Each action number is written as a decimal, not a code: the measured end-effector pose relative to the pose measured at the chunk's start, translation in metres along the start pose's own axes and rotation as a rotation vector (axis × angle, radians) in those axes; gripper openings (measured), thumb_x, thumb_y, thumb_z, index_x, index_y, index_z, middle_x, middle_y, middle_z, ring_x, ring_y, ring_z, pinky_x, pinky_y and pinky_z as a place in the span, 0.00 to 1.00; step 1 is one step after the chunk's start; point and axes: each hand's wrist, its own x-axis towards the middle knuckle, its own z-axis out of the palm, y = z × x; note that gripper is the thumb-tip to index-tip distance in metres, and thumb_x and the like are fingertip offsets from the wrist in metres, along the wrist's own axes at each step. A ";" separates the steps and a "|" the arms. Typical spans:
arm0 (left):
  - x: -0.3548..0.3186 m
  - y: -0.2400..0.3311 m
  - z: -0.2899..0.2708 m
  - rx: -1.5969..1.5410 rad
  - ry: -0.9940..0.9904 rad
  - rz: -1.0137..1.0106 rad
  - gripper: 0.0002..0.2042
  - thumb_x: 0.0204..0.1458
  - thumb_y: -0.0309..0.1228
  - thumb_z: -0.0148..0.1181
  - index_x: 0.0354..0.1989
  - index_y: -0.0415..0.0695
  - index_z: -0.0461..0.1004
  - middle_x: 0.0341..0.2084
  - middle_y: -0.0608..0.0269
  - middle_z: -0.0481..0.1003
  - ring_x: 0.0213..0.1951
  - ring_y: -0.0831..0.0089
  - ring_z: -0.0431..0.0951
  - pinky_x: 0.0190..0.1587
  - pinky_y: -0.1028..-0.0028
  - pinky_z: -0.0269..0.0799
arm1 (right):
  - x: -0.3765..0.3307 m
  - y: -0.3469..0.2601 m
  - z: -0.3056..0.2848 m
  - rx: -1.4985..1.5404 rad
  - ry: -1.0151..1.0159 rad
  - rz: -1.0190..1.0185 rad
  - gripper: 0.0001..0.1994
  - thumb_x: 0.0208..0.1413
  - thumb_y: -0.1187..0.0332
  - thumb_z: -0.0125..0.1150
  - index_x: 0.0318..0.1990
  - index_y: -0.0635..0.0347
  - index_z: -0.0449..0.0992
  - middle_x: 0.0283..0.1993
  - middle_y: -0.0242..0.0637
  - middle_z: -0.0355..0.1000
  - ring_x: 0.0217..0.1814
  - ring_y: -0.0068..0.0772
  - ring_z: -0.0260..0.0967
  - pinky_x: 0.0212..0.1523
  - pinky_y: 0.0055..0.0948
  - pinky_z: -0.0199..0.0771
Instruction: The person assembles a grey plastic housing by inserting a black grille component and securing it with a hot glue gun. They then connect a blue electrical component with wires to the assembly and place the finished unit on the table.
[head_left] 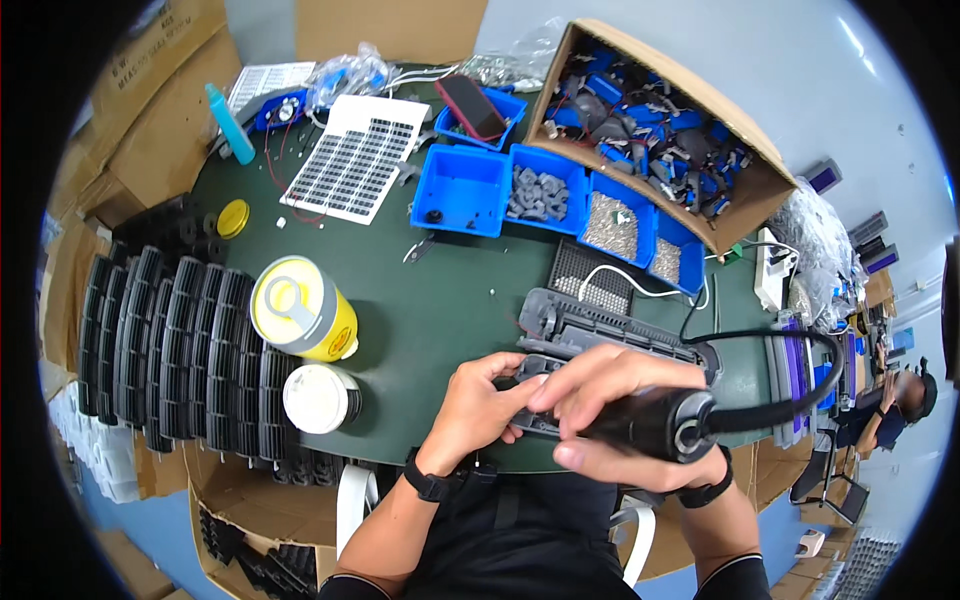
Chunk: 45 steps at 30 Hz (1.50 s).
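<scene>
Head view is showing the right hand (610, 405) gripping a black electric screwdriver (655, 425), left hand (480, 400) fingers pinching the grey plastic housing (600, 335); seemingly fastening, next needing bit alignment

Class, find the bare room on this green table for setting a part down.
Bare green table lies between the yellow jug, the blue bins and the grey housing. Crowded: stacked black grilles on the left, bins behind.
</scene>
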 end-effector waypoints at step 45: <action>-0.045 -0.009 0.043 0.109 0.166 0.217 0.35 0.52 0.32 0.80 0.66 0.39 0.67 0.51 0.50 0.78 0.50 0.70 0.79 0.54 0.70 0.77 | -0.001 0.076 -0.157 -1.444 -0.464 0.595 0.14 0.57 0.63 0.65 0.46 0.60 0.86 0.46 0.56 0.83 0.52 0.57 0.81 0.52 0.49 0.81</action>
